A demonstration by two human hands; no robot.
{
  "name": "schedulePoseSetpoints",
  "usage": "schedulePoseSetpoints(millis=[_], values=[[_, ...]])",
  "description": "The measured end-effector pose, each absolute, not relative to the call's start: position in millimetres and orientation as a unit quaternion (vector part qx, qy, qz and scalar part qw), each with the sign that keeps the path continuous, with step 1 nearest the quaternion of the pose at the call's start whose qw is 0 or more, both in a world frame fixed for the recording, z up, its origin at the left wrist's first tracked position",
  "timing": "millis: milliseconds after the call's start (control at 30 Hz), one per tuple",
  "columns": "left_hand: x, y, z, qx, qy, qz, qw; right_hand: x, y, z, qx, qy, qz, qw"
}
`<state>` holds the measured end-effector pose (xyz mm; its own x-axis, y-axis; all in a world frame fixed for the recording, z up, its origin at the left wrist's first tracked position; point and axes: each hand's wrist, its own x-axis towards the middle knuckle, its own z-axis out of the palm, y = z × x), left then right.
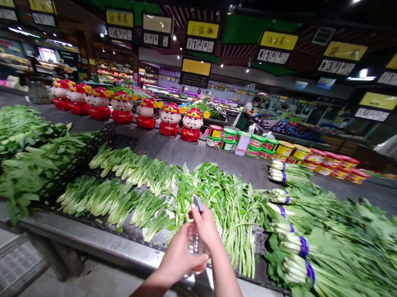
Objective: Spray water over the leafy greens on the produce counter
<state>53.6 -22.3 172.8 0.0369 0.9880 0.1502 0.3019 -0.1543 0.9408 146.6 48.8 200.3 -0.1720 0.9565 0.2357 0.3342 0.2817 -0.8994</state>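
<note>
A clear plastic spray bottle (196, 240) with a grey spray head is held upright over the front of the vegetable display. My left hand (179, 255) wraps round the lower body of the bottle, thumb across its front. Higher up, my right hand (205, 224) grips the neck and spray head. Just beyond the bottle lie long-stemmed leafy greens (230, 200). Small bok choy (109, 197) lie in two rows to the left, some with drops shining on their leaves.
Purple-banded bundles of greens (304, 246) are at right, more leafy greens (4, 135) at left. Red-and-gold figurines (123, 108) and stacked tubs (256, 146) line the back ledge. A metal rail (113, 241) edges the display; a crate (15, 259) sits on the floor. A person (246, 115) stands far behind.
</note>
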Motion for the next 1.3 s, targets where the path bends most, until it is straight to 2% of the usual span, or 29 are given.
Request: schedulePoseSetpoints(millis=[433, 867, 1300], values=[[69.5, -19.6, 186.9, 0.602, 0.537, 0.454, 0.378, 163.3, 52.2, 210.2, -0.456, -0.676, 0.369, 0.447], [85.1, -27.0, 167.1, 0.600, 0.503, 0.461, 0.416, 179.0, 40.8, 195.5, -0.490, -0.670, 0.348, 0.435], [99.6, -29.3, 186.4, 0.616, 0.495, 0.449, 0.416, 200.2, 37.5, 203.6, -0.509, -0.647, 0.336, 0.458]])
